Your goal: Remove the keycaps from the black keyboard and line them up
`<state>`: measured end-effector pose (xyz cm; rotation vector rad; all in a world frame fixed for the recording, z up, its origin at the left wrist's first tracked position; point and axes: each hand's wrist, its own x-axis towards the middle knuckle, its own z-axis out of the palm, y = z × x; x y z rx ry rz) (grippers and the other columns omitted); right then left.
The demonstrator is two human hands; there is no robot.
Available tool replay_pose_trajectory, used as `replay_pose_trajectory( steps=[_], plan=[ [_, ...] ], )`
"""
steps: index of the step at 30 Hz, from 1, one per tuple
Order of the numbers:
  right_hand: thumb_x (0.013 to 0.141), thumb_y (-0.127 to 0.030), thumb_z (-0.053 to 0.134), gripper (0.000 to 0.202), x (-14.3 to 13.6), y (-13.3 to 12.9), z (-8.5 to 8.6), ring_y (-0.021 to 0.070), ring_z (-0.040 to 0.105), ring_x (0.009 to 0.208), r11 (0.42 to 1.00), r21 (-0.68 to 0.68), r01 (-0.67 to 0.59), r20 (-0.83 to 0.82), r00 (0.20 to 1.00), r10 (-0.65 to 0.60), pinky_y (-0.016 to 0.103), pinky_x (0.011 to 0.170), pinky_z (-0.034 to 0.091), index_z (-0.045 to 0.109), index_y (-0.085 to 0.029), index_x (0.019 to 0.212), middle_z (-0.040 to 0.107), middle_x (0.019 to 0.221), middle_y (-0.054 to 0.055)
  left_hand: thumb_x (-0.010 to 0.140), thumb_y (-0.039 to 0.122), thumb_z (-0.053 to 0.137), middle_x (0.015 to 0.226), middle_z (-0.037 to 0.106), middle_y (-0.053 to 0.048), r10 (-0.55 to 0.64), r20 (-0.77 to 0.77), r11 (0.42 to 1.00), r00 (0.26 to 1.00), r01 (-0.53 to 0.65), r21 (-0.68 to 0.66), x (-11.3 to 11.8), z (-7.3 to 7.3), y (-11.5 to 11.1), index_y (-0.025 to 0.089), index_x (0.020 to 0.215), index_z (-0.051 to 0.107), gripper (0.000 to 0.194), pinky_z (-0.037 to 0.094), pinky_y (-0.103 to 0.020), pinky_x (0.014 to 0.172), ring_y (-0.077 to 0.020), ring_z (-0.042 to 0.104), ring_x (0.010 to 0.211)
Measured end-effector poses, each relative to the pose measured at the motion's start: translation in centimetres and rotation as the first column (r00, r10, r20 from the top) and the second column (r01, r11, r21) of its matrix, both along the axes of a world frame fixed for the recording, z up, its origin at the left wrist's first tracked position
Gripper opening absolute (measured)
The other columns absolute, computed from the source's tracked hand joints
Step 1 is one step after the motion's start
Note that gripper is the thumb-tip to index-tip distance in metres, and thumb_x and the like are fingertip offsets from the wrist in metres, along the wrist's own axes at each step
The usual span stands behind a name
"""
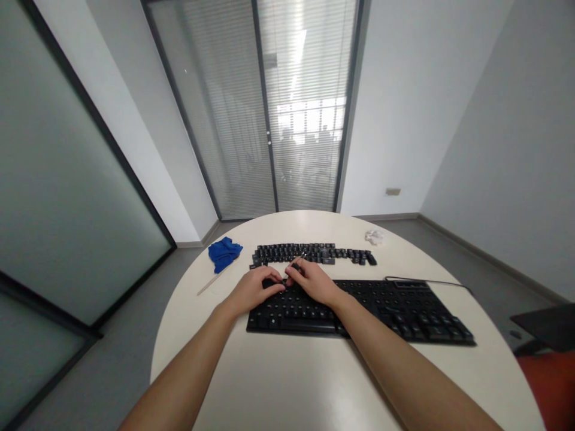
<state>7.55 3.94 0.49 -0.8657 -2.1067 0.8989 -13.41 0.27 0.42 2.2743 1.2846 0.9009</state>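
A black keyboard (386, 308) lies on the table, its upper rows showing bare sockets and its lower rows still carrying keycaps. Over its upper left part, my right hand (312, 281) is closed around a slender tool (297, 261), whose thin end sticks up past the fingers; its exact kind is unclear. My left hand (259, 288) meets it there, thumb and fingers bent together at the keyboard's top left. Whatever the left fingertips pinch is too small to make out. Beyond both hands, loose black keycaps (291, 250) are laid out in rows.
A crumpled blue cloth (223, 254) lies at the left with a thin wooden stick (210, 283) beside it. Crumpled white tissue (374, 237) sits at the back right. The keyboard's cable (431, 281) runs off the right edge of the round table (278, 377). A red chair (548, 383) stands at right.
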Motion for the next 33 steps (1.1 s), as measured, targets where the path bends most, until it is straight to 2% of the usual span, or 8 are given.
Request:
replay_pose_trajectory(
  steps=[6, 11, 17, 19, 24, 29, 33],
  plan=[
    [0.094, -0.053, 0.048, 0.038, 0.0, 0.8, -0.7, 0.0180, 0.069, 0.078, 0.983, -0.178, -0.045, -0.206, 0.978, 0.007, 0.030, 0.078, 0.050, 0.057, -0.016, 0.094, 0.072, 0.078, 0.005, 0.089, 0.029, 0.061, 0.098, 0.070, -0.003, 0.038, 0.108, 0.998, 0.993, -0.042, 0.041, 0.4, -0.7, 0.3, 0.021, 0.100, 0.066, 0.015, 0.051, -0.032, 0.087, -0.0176, 0.065, 0.092],
    [0.092, -0.056, 0.049, 0.042, 0.0, 0.9, -0.4, 0.0199, 0.070, 0.082, 0.962, -0.268, -0.061, -0.232, 0.973, -0.003, 0.030, 0.075, 0.052, 0.060, -0.016, 0.093, 0.073, 0.083, 0.007, 0.086, 0.032, 0.066, 0.095, 0.068, -0.003, 0.106, 0.079, 0.985, 0.991, -0.116, 0.130, 0.4, -1.0, 0.6, 0.021, 0.099, 0.067, 0.017, 0.051, -0.033, 0.084, -0.0181, 0.062, 0.088],
    [0.090, -0.056, 0.052, 0.041, 0.0, 0.9, -0.2, 0.0202, 0.071, 0.081, 0.949, -0.304, -0.080, -0.231, 0.973, 0.008, 0.029, 0.071, 0.052, 0.060, -0.016, 0.090, 0.074, 0.084, 0.008, 0.082, 0.038, 0.071, 0.089, 0.068, -0.002, 0.110, 0.075, 0.983, 0.991, -0.120, 0.140, 0.7, -1.3, 0.8, 0.020, 0.091, 0.066, 0.021, 0.052, -0.030, 0.075, -0.0165, 0.062, 0.080],
    [0.090, -0.057, 0.052, 0.041, 0.0, 0.8, -0.2, 0.0208, 0.072, 0.082, 0.945, -0.315, -0.084, -0.233, 0.973, 0.009, 0.029, 0.070, 0.052, 0.060, -0.017, 0.090, 0.075, 0.084, 0.008, 0.084, 0.039, 0.069, 0.090, 0.068, -0.002, 0.099, 0.036, 0.977, 0.994, -0.104, 0.188, 0.7, -1.1, 0.7, 0.020, 0.093, 0.066, 0.021, 0.052, -0.030, 0.075, -0.0166, 0.062, 0.081],
    [0.090, -0.058, 0.052, 0.042, 0.0, 0.8, -0.3, 0.0213, 0.073, 0.082, 0.944, -0.322, -0.073, -0.277, 0.961, -0.020, 0.029, 0.068, 0.054, 0.060, -0.017, 0.093, 0.075, 0.084, 0.008, 0.090, 0.036, 0.063, 0.103, 0.068, -0.003, 0.037, -0.129, 0.936, 0.991, 0.010, 0.351, 0.1, -0.2, 0.4, 0.025, 0.105, 0.068, 0.020, 0.050, -0.032, 0.089, -0.0182, 0.061, 0.097],
    [0.090, -0.058, 0.051, 0.044, 0.0, 1.0, -0.4, 0.0206, 0.072, 0.080, 0.958, -0.282, -0.052, -0.282, 0.959, -0.031, 0.028, 0.067, 0.054, 0.062, -0.015, 0.095, 0.074, 0.082, 0.008, 0.094, 0.034, 0.056, 0.103, 0.067, -0.004, 0.081, -0.234, 0.892, 0.969, 0.034, 0.451, -0.1, -0.1, 0.4, 0.028, 0.116, 0.068, 0.026, 0.052, -0.031, 0.083, -0.0178, 0.061, 0.094],
    [0.091, -0.056, 0.050, 0.043, 0.0, 1.2, -0.7, 0.0192, 0.072, 0.080, 0.954, -0.297, -0.043, -0.296, 0.954, -0.049, 0.026, 0.065, 0.052, 0.061, -0.015, 0.096, 0.075, 0.083, 0.008, 0.095, 0.032, 0.054, 0.101, 0.067, -0.004, 0.084, -0.171, 0.905, 0.982, -0.004, 0.425, 0.4, -0.1, 0.3, 0.027, 0.112, 0.070, 0.023, 0.051, -0.029, 0.082, -0.0167, 0.062, 0.091]
  ],
)
